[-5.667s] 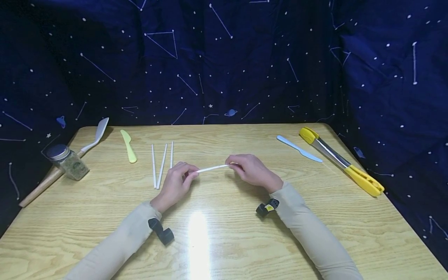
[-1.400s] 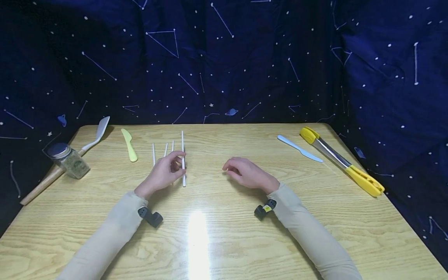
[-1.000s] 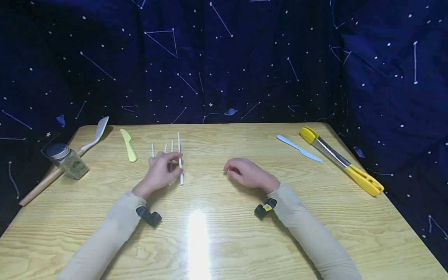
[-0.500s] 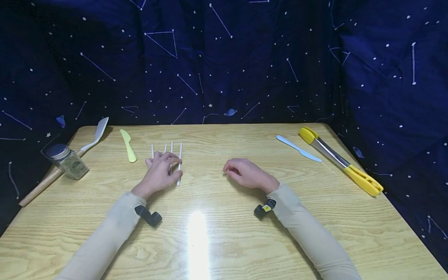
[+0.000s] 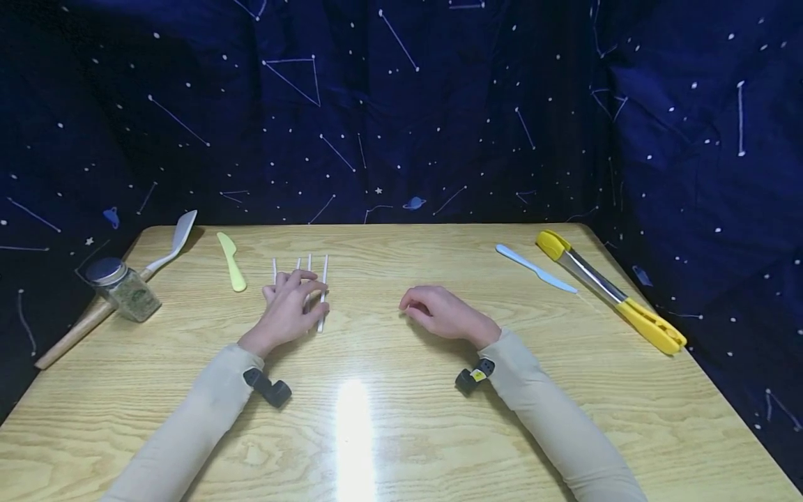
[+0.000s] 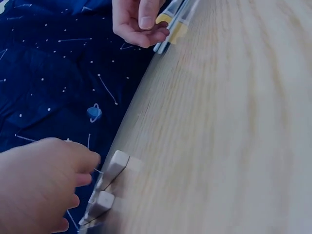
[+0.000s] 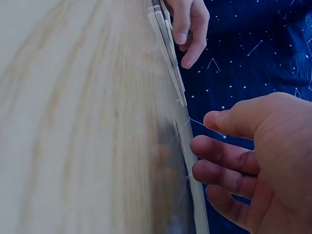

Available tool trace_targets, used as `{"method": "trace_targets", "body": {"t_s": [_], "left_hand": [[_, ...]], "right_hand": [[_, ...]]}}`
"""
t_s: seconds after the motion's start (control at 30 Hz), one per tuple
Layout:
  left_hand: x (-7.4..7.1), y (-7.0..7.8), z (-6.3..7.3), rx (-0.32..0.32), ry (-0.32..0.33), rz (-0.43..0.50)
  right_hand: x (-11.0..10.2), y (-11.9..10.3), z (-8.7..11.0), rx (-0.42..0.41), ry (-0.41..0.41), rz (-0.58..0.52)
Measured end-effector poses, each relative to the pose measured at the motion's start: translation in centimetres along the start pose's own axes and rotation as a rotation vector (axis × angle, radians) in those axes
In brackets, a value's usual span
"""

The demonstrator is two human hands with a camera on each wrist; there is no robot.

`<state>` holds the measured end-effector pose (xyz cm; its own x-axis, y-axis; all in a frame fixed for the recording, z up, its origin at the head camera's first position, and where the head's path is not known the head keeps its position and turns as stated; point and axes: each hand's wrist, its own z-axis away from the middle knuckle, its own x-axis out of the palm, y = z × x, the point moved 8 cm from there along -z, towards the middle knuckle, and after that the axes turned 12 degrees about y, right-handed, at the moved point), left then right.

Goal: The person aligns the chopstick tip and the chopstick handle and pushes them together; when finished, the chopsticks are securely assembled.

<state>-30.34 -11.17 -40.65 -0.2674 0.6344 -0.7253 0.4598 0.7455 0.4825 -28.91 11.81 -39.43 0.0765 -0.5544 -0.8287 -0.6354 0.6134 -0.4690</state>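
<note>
Several white chopsticks lie side by side on the table, left of centre. My left hand [image 5: 284,312] is over them and hides their middles; its fingers are spread and loosely bent. Its index finger and thumb are by the rightmost chopstick [image 5: 325,268], which lies flat. Two square chopstick ends, the upper one a chopstick [image 6: 117,165], show beside the fingers in the left wrist view. My right hand [image 5: 448,312] hovers or rests low at centre right, fingers loosely curled around nothing. In the right wrist view, its thumb and fingers [image 7: 219,153] stand apart.
On the left are a green knife [image 5: 232,263], a jar of dried herbs [image 5: 132,293] with a dark lid, and a spatula [image 5: 94,317] with a wooden handle. A blue knife [image 5: 534,268] and yellow-tipped tongs [image 5: 602,282] lie right. Starry dark cloth [image 5: 401,111] hangs behind.
Earlier both hands held one chopstick level between them. The left hand then carried it left, set it down right of the others, and let go. The right hand stayed near the centre.
</note>
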Motion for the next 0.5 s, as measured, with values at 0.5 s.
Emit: {"method": "trace_targets", "body": {"t_s": [0.5], "left_hand": [[-2.0, 0.6, -0.6, -0.019, 0.077, 0.041]], "right_hand": [[-4.3, 1.8, 1.6, 0.041, 0.231, 0.037]]}}
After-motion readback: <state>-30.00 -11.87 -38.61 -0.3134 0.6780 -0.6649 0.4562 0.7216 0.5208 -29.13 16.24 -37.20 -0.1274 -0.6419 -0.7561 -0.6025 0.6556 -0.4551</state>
